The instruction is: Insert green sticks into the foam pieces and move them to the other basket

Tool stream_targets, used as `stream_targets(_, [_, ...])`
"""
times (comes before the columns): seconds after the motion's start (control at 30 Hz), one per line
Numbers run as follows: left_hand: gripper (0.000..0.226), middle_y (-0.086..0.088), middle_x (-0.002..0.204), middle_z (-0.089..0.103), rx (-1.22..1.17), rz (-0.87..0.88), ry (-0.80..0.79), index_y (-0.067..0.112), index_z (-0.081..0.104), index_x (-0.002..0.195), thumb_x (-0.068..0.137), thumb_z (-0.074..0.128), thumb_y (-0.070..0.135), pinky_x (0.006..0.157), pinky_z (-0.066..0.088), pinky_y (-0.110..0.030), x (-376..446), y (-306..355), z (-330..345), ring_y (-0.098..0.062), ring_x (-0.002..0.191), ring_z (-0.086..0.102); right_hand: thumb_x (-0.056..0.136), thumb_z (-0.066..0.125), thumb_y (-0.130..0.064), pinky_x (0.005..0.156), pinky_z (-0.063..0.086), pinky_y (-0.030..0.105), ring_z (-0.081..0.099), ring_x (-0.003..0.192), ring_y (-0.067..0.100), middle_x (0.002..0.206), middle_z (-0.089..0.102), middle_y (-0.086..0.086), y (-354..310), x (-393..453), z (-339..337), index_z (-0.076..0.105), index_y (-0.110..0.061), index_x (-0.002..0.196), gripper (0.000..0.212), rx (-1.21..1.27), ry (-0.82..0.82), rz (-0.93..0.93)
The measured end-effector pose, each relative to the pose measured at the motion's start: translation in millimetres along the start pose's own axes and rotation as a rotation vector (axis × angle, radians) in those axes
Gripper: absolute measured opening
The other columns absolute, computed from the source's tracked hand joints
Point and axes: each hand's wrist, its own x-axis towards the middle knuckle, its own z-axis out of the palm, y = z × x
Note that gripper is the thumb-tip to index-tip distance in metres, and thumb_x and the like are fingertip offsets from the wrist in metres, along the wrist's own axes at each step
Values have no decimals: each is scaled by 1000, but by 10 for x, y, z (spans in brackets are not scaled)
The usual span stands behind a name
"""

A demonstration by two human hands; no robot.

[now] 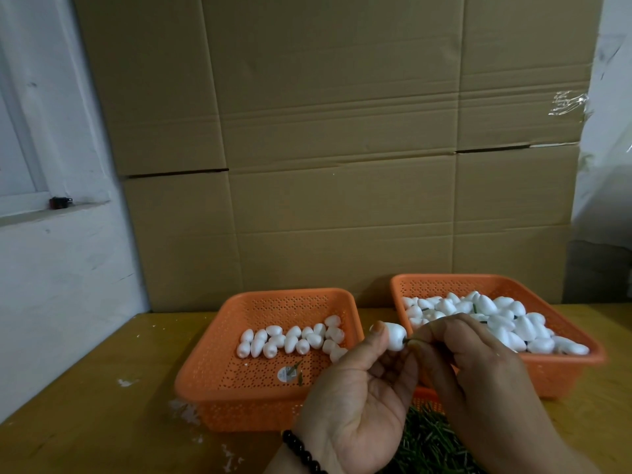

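My left hand (355,398) pinches a white foam piece (393,335) between thumb and fingers, above the gap between two orange baskets. My right hand (478,364) pinches a thin green stick (410,341) whose tip meets the foam's right end. The left basket (219,381) holds a loose row of foam pieces (290,340) along its far half and a stray green stick (298,371). The right basket (581,360) is heaped with foam pieces (506,323), a few dark stick ends showing among them.
A pile of green sticks (427,443) lies on an orange tray below my hands. The baskets stand on a yellow wooden table (85,388) with white foam crumbs. Stacked cardboard boxes (342,165) rise behind; a white wall is at the left.
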Motion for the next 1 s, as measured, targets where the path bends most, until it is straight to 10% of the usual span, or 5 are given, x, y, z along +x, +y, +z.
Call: stream_targets(1.0, [17, -22, 78, 69, 49, 40, -79, -2, 74, 60, 72, 63, 1, 61, 60, -35, 20, 15, -33, -27, 64, 70, 79, 65, -16, 62, 46, 11, 59, 75, -1, 82, 58, -18, -66, 21, -72, 61, -27, 83, 12, 88, -19, 11])
